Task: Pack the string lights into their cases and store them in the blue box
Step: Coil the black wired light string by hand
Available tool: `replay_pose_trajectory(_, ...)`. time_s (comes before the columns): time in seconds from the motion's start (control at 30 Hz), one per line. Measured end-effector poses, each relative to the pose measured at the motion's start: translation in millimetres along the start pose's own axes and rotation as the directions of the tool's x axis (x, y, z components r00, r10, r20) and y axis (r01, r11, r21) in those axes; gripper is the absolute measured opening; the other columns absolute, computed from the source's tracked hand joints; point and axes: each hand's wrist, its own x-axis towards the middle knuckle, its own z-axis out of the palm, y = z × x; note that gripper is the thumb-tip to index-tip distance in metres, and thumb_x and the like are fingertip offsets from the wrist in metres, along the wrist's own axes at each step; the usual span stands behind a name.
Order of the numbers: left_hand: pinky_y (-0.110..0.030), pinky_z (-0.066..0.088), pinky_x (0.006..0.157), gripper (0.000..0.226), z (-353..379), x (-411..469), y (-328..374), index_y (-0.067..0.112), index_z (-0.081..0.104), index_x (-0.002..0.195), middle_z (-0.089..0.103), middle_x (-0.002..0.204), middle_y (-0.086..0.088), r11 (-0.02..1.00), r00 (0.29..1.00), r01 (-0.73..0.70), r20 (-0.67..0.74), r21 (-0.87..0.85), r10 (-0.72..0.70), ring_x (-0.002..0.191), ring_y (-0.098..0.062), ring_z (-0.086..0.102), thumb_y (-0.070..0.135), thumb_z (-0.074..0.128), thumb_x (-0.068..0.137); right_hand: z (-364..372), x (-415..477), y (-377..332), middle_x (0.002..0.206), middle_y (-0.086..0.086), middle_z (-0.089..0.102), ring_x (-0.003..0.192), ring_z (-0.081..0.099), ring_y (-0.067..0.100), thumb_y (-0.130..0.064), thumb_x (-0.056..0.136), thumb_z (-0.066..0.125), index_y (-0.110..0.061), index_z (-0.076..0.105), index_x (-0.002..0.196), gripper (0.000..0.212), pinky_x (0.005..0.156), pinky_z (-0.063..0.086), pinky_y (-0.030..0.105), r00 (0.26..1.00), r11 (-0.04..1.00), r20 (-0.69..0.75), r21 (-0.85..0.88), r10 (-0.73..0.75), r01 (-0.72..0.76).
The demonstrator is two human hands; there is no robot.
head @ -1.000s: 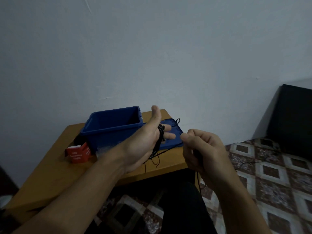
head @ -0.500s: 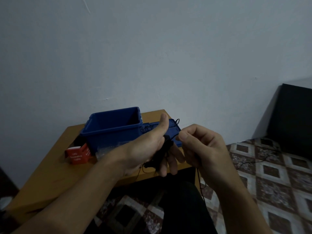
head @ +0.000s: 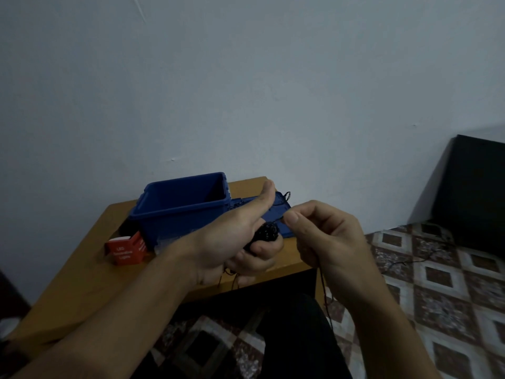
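- A pale blue-grey wall (head: 246, 91) is filling the upper view, and a wooden table (head: 90, 283) is standing against it on a patterned tile floor (head: 437, 283).
- The blue box (head: 177, 214) is sitting on the table with its opening facing up. Its long axis is running left to right, and its blue lid (head: 278, 214) is lying flat just beside it on the right.
- A red light case (head: 124, 251) is sitting near the box's front left corner, printed face toward the camera.
- The left hand (head: 226, 242) is hovering over the table's front edge. Its fingers are curling round a black bundle of string lights (head: 266, 232) and its thumb is sticking up.
- The bundle is lying slantwise, from upper right to lower left, across those fingers.
- The right hand (head: 328, 242) is pinching the loose wire (head: 323, 291) between thumb and forefinger, with the other fingers curling in.
- The wire is running from the bundle to that pinch, then hanging almost straight down toward the floor.
- A black panel (head: 475, 192) is leaning at the far right.
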Motion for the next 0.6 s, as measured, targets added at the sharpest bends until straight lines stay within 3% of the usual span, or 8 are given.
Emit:
replay_pose_trajectory(0.13, -0.033, 0.027, 0.051, 0.075, -2.4, -0.9, -1.1, 0.016, 0.027, 0.055, 0.021, 0.045, 0.001, 0.993, 0.997, -0.022, 0.077, -0.114, 0.031, 0.044, -0.017, 0.013, 0.08, 0.013, 0.091, -0.5, 0.7, 2.9, 0.054, -0.003, 0.044, 0.046, 0.029, 0.012, -0.027, 0.092, 0.064, -0.011, 0.07, 0.088, 0.018, 0.042, 0.025, 0.024, 0.999, 0.998, -0.03, -0.05, 0.032, -0.033)
replay_pose_trajectory(0.23, -0.034, 0.031, 0.053, 0.065, -5.3, -0.1, -2.6, 0.016, 0.039, 0.058, 0.028, 0.047, 0.001, 0.966, 0.985, -0.078, 0.132, -0.245, 0.113, 0.045, -0.017, 0.022, 0.063, 0.019, 0.098, -1.6, 1.4, 3.5, 0.056, 0.001, 0.043, 0.047, 0.03, 0.012, -0.026, 0.093, 0.064, -0.011, 0.07, 0.088, 0.017, 0.043, 0.025, 0.025, 0.997, 0.997, -0.054, -0.063, 0.049, -0.053)
replay_pose_trajectory(0.4, -0.037, 0.041, 0.061, 0.051, -7.3, -1.1, -1.8, 0.006, 0.056, 0.075, 0.042, 0.058, -0.005, 0.876, 0.963, -0.191, 0.09, -0.443, 0.256, 0.052, -0.019, 0.034, 0.037, 0.023, 0.097, -4.3, 2.5, 7.7, 0.061, 0.0, 0.057, 0.048, 0.037, 0.011, -0.02, 0.098, 0.06, -0.006, 0.066, 0.092, 0.016, 0.044, 0.031, 0.02, 0.995, 0.989, -0.07, -0.123, 0.078, -0.086)
replay_pose_trajectory(0.53, -0.037, 0.05, 0.069, 0.052, -8.7, -0.2, -4.1, 0.003, 0.064, 0.086, 0.055, 0.07, -0.011, 0.807, 0.948, -0.238, 0.051, -0.541, 0.313, 0.06, -0.021, 0.048, 0.035, 0.026, 0.101, -1.6, 2.2, 11.2, 0.065, -0.003, 0.066, 0.048, 0.047, 0.008, -0.018, 0.101, 0.059, -0.009, 0.068, 0.092, 0.015, 0.046, 0.037, 0.018, 0.994, 0.971, -0.026, -0.216, 0.102, -0.105)
replay_pose_trajectory(0.6, -0.038, 0.052, 0.073, 0.051, -9.5, -0.2, -6.2, 0.002, 0.066, 0.093, 0.061, 0.077, -0.013, 0.773, 0.943, -0.252, 0.032, -0.581, 0.332, 0.065, -0.022, 0.056, 0.037, 0.031, 0.102, 0.4, 2.2, 13.5, 0.068, -0.003, 0.067, 0.055, 0.053, 0.011, -0.019, 0.101, 0.059, -0.017, 0.069, 0.086, 0.018, 0.051, 0.041, 0.024, 0.993, 0.959, -0.017, -0.255, 0.12, -0.12)
